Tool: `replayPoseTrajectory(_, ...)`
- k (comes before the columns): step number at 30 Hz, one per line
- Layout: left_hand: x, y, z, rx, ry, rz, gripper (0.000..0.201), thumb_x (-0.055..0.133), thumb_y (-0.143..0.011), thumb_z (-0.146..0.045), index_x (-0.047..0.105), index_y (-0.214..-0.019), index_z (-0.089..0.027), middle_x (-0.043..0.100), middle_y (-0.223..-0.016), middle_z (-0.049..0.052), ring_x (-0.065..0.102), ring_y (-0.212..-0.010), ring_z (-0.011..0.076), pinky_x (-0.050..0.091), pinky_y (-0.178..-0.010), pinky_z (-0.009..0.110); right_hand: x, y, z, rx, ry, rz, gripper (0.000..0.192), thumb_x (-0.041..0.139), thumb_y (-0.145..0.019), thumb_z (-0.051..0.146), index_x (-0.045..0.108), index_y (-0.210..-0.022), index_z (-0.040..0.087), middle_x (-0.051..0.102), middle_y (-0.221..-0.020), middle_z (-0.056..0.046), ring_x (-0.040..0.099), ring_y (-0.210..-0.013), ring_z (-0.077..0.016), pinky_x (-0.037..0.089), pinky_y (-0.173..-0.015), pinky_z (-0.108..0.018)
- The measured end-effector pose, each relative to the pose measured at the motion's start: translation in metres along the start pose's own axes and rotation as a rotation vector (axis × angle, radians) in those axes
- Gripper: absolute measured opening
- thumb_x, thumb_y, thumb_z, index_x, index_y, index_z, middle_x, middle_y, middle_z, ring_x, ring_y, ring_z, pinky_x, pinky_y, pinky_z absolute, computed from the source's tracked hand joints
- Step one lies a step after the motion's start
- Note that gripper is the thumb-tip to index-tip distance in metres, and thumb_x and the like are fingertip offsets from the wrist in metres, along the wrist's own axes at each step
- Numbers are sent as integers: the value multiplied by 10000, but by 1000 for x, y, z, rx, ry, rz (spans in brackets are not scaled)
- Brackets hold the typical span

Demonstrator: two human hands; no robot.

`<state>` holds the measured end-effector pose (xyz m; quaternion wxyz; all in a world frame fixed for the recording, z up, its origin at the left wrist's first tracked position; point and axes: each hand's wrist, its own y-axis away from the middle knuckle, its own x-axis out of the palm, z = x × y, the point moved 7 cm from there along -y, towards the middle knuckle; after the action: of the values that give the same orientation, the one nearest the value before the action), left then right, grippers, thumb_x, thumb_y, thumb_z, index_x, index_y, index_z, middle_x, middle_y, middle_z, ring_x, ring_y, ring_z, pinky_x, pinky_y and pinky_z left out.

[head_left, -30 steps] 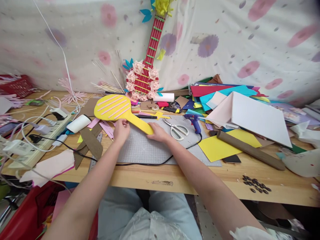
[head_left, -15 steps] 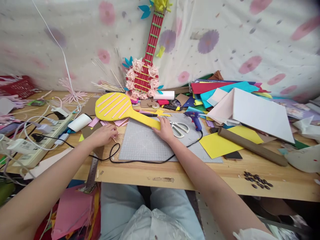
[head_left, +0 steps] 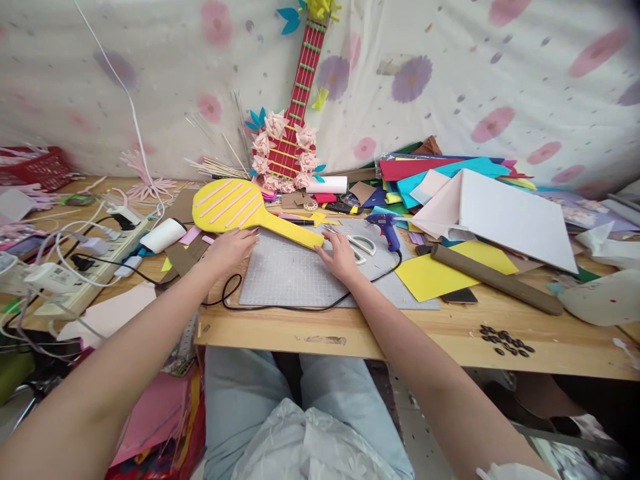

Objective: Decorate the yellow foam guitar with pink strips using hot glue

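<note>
I see left hand (head_left: 227, 250) flat, fingers spread, just near of the yellow paddle (head_left: 240, 210) | right hand (head_left: 340, 257) fingers loosely together pressing its handle end on grey mat (head_left: 295, 280); risk, I judge: paddle skids into scissors (head_left: 360, 245).

A home craft corner is showing itself here: a wooden counter (head_left: 350, 337) is carrying a grey cutting mat (head_left: 295, 277), scissors (head_left: 357, 244), a blue glue gun (head_left: 384, 227) and heaps of coloured foam sheets (head_left: 440, 175). A flowered cloth (head_left: 500, 80) is hanging behind as a backdrop, with a finished paper guitar (head_left: 293, 120) leaning against it, and a power strip (head_left: 95, 270) is lying at the left.
</note>
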<state>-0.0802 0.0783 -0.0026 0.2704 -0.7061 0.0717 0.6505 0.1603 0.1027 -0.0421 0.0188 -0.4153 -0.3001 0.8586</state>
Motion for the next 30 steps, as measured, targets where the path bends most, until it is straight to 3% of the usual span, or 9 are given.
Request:
replayPoseTrajectory(2,-4,-10,-20,-87,-9,-80,275,378,-878,-279,630,-975,-224,599,-900,84,532,-937,218,384,-841,349,-3,2,6,33,-91,-1,375,478,-830,393,542,-1110,151,600,-1030,-111,522,-976,-215,389,-897,-357)
replayPoseTrajectory(4,2,-20,-50,-82,-17,-119,282,371,-887,-295,629,-975,-226,591,-888,87,523,-936,218,380,-819,343,0,3,12,68,-247,63,341,464,-834,407,561,-1061,173,619,-970,-79,556,-873,-178,427,-817,-318)
replayPoseTrajectory(7,24,-35,-93,-39,13,-127,284,368,-892,-294,630,-960,-207,590,-865,93,519,-902,216,377,-773,333,12,8,16,121,-466,215,320,440,-836,429,570,-995,184,628,-790,-22,571,-714,-138,444,-697,-272)
replayPoseTrajectory(10,46,-41,-114,-64,25,-171,307,342,-901,-299,622,-958,-186,595,-887,99,520,-892,219,377,-738,328,17,12,2,194,-493,214,258,464,-807,417,568,-871,190,584,-650,15,548,-632,-133,430,-657,-271)
replayPoseTrajectory(14,54,-37,-110,-115,28,-224,319,322,-908,-292,595,-1029,-179,598,-898,93,524,-878,222,368,-751,335,10,11,-29,293,-543,92,233,451,-789,426,504,-741,204,525,-586,37,502,-580,-123,409,-614,-261)
replayPoseTrajectory(18,52,-29,-91,-238,86,-215,333,312,-910,-322,615,-936,-187,593,-854,84,530,-853,218,367,-739,330,3,9,-50,425,-651,-47,257,457,-767,467,471,-753,211,497,-568,49,461,-525,-106,380,-541,-239)
replayPoseTrajectory(22,54,-25,-88,-296,142,-182,341,295,-915,-336,611,-872,-214,590,-839,62,533,-834,194,367,-700,304,4,9,-51,498,-810,-83,274,517,-721,475,476,-769,208,518,-562,51,451,-488,-89,371,-490,-221)
replayPoseTrajectory(30,51,-19,-82,-349,243,-223,274,372,-889,-321,628,-877,-227,615,-848,52,540,-846,192,377,-715,306,6,12,-46,559,-976,-91,306,643,-633,410,496,-793,195,626,-652,23,539,-557,-80,450,-553,-224)
